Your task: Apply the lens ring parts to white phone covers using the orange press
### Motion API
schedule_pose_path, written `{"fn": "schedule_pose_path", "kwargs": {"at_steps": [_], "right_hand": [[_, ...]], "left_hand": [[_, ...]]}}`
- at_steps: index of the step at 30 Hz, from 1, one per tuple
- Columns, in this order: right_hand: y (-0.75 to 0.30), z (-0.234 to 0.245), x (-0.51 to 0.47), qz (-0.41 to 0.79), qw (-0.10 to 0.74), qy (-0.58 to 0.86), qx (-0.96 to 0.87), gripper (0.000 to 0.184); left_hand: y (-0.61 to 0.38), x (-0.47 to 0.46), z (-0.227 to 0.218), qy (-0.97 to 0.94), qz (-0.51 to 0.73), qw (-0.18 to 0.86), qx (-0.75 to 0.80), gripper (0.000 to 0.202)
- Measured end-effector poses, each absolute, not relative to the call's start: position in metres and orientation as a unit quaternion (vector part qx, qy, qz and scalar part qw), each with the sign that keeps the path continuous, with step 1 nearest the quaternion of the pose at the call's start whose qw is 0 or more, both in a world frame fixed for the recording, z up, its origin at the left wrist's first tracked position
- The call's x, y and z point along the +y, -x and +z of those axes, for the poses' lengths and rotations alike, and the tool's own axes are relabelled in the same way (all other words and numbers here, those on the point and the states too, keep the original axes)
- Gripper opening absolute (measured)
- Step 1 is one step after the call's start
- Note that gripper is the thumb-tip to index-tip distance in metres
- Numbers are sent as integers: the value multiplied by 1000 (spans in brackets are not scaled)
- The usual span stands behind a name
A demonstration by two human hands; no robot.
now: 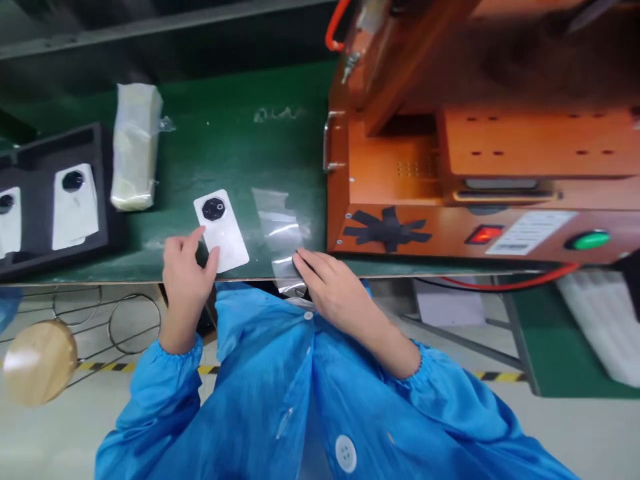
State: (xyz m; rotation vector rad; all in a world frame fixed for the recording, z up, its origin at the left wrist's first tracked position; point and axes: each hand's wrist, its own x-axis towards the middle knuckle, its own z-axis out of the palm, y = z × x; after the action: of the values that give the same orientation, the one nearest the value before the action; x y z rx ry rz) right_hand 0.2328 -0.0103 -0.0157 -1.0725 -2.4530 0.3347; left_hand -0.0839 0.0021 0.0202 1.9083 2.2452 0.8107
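A white phone back cover [227,241] with a round black camera area lies on the green bench near its front edge. My left hand [189,272] is at its left side, thumb and forefinger apart and touching the cover's edge. To the right lies a strip of clear, shiny film [281,230], its lower end reaching over the bench edge. My right hand [334,288] has its fingers together at the film's right edge, near the lower end. The thumb of that hand is hidden, and a small dark patch shows at the fingertips.
An orange machine [385,193] with a lit red switch and a green button stands on the right. At left are a black tray [103,180] holding white covers and a wrapped bundle [136,147]. A round wooden stool [40,363] stands below the bench.
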Motion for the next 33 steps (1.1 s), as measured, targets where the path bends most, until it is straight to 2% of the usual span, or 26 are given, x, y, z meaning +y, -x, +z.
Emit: {"fn": "schedule_pose_path", "kwargs": {"at_steps": [3, 5, 8, 15, 20, 23, 26, 30, 33], "right_hand": [[-245, -17, -17, 141, 281, 397, -862, 74], [-251, -18, -21, 137, 311, 412, -845, 78], [-253, -21, -24, 122, 348, 425, -827, 77], [-252, -28, -29, 100, 414, 437, -792, 70], [-251, -24, -30, 104, 431, 445, -778, 58], [-240, -13, -26, 103, 444, 427, -781, 51], [-221, -1, -16, 93, 408, 428, -801, 44], [-201, 5, -3, 60, 279, 459, -842, 32], [-197, 7, 1, 29, 259, 444, -857, 26]], "left_hand": [[64, 6, 24, -677, 296, -26, 673, 34], [44, 9, 24, -731, 311, -11, 607, 21], [17, 14, 21, -787, 306, 36, 535, 15], [2, 9, 16, -812, 309, 53, 493, 17], [-1, 2, 6, -829, 260, 65, 491, 41], [0, 3, 3, -818, 267, 95, 501, 37], [0, 4, 7, -799, 259, 150, 521, 26], [-2, 6, 12, -772, 248, 199, 550, 9], [-3, 9, 11, -764, 251, 196, 561, 10]]}}
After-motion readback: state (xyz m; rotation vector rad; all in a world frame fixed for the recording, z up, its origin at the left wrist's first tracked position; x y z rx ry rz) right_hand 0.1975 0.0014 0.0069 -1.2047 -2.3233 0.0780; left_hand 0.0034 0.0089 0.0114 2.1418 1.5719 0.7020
